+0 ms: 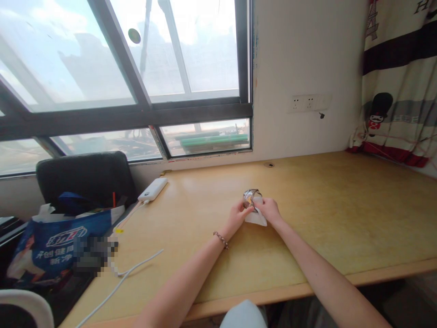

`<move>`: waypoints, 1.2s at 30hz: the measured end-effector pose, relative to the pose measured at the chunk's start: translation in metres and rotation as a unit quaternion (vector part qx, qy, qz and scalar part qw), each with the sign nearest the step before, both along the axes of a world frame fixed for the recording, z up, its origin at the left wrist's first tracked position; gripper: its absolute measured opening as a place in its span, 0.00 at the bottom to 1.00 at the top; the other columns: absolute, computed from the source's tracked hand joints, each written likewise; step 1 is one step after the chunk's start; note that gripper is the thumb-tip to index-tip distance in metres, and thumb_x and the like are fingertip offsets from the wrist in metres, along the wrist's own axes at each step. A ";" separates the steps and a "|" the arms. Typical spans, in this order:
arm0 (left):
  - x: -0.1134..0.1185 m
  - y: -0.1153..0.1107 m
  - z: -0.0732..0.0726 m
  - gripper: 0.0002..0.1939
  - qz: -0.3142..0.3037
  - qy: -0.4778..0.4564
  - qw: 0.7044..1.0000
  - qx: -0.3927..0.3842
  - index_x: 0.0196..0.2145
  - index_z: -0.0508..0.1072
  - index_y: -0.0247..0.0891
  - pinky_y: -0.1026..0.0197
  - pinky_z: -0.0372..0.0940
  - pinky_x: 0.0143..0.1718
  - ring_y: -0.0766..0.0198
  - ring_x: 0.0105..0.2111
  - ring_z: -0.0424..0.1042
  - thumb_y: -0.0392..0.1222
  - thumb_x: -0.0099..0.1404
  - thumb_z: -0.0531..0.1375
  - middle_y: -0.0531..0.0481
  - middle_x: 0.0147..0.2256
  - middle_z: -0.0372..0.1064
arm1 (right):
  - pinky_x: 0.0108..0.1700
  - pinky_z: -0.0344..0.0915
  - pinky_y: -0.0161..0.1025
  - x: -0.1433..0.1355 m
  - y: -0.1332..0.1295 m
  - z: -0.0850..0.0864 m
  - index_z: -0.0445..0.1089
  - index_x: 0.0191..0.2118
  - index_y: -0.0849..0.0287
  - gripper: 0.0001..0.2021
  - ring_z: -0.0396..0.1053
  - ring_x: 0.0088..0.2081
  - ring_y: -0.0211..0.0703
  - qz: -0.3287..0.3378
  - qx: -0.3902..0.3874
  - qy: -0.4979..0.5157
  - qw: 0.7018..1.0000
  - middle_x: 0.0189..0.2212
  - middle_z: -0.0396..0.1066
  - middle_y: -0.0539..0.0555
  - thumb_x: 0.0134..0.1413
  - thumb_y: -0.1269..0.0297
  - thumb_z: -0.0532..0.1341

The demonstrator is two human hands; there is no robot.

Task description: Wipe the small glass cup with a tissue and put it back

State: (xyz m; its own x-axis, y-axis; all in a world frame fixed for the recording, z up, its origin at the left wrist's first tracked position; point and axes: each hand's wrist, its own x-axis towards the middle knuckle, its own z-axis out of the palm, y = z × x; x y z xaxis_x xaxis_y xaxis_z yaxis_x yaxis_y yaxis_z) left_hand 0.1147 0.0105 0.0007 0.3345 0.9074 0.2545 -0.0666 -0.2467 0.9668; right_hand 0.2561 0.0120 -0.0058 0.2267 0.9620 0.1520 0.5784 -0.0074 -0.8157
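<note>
Over the middle of the table, my left hand (238, 212) is closed on the left side of a small shiny, rounded object (250, 195) with dark lines across it. Its exact kind is too small to make out. From the other side, my right hand (269, 211) pinches a white tissue (256, 219) and presses it against that object. One corner of the tissue hangs down between the hands. Both sets of fingers partly hide the shiny object. A beaded bracelet (221, 240) circles my left wrist.
A white power bank (153, 189) with a cable lies at the table's left edge. Another white cable (126, 275) runs nearer me. Left of the table stand a black chair (85, 175) and a blue bag (51, 248). Wall sockets (309, 103) and a curtain (396, 86) are behind.
</note>
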 end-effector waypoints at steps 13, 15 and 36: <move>-0.005 0.006 -0.002 0.24 -0.033 -0.037 0.997 -0.062 0.37 0.73 0.30 0.56 0.60 0.44 0.55 0.39 0.68 0.55 0.54 0.56 0.42 0.37 0.71 | 0.27 0.53 0.32 0.002 -0.008 0.006 0.68 0.27 0.61 0.13 0.63 0.23 0.39 -0.049 0.135 -0.153 0.978 0.21 0.69 0.54 0.50 0.57 0.53; -0.005 0.006 -0.003 0.26 -0.039 -0.046 0.995 -0.082 0.37 0.72 0.29 0.55 0.60 0.44 0.55 0.39 0.68 0.56 0.54 0.55 0.41 0.37 0.71 | 0.27 0.53 0.32 0.002 -0.010 0.006 0.67 0.28 0.61 0.13 0.64 0.23 0.38 -0.038 0.141 -0.163 0.976 0.22 0.69 0.54 0.51 0.58 0.53; -0.002 0.007 -0.003 0.25 -0.018 -0.005 0.999 -0.051 0.36 0.73 0.30 0.57 0.61 0.41 0.55 0.36 0.69 0.56 0.51 0.57 0.44 0.35 0.72 | 0.23 0.52 0.31 -0.003 -0.002 0.001 0.71 0.22 0.63 0.16 0.66 0.24 0.40 -0.015 0.022 -0.052 0.998 0.19 0.70 0.56 0.46 0.55 0.56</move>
